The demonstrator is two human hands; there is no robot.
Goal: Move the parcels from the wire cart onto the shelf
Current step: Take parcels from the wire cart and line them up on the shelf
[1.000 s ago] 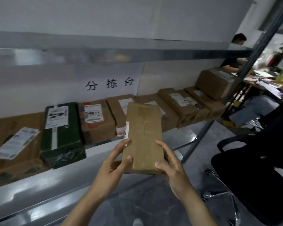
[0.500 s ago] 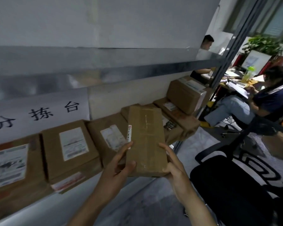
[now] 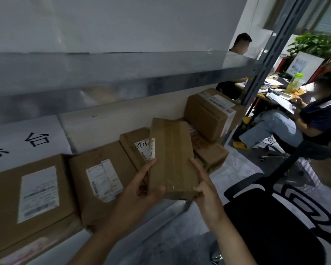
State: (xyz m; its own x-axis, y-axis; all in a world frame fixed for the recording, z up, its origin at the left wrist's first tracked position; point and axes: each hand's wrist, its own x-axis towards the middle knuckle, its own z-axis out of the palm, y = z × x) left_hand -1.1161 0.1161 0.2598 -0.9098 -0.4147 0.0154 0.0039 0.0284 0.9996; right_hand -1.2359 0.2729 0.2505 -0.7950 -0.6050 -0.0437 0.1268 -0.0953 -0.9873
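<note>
The left hand (image 3: 139,188) pinches the parcel (image 3: 172,159) by its left edge, thumb on top; the right hand (image 3: 206,194) grips the right edge. Between them it is 1 flat brown carton, clear tape lengthwise, white label on its left side. Beyond the fingertips, boxes (image 3: 101,178) line the shelf (image 3: 73,244).

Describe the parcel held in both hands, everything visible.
The flat brown cardboard parcel is a slim rectangular box, sealed with a clear tape strip running lengthwise. A white label with a red edge wraps its left side. It is held tilted, far end up, before the shelved brown boxes. The left hand and right hand grip its near corners.
</note>
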